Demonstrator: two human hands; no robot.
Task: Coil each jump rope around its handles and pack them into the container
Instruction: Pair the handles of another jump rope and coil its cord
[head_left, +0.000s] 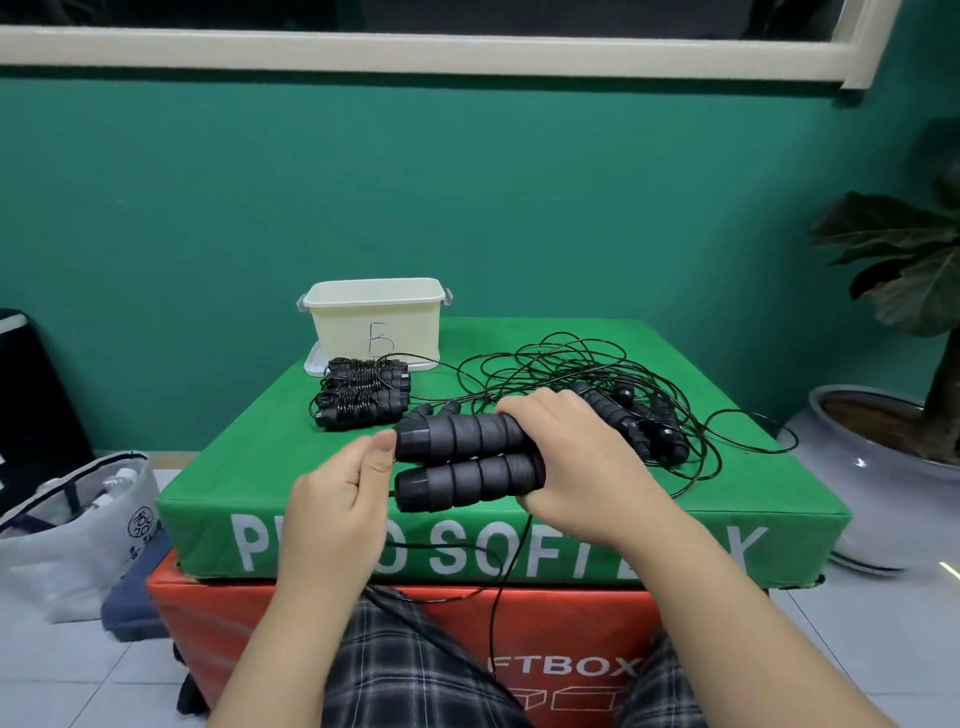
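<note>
Coiling is about to begin on one rope: the right hand (582, 457) wraps its grip around the pair of black ribbed foam handles (467, 462), held side by side just above the near edge of the green padded box (270, 467) that serves as worktop. The left hand (348, 493) sits just beside the handle ends, thumb and fingers pinching the thin black cord (498, 587), which trails down over the box front toward the lap. By my reading, the next move calls for drawing that cord taut and winding it round both handles in close turns.

Two coiled black rope bundles (363, 400) lie finished in front of the cream plastic container (374, 322), not yet packed. A tangled heap of loose black ropes (613, 395) waits to the right.

The container carries a handwritten "B". The green box front reads "SOFT" amid letters partly hidden by the arms; the red box (249, 623) beneath shows "FTBOX". A white bag (78, 530) on the floor bears small marks too small to read.
</note>
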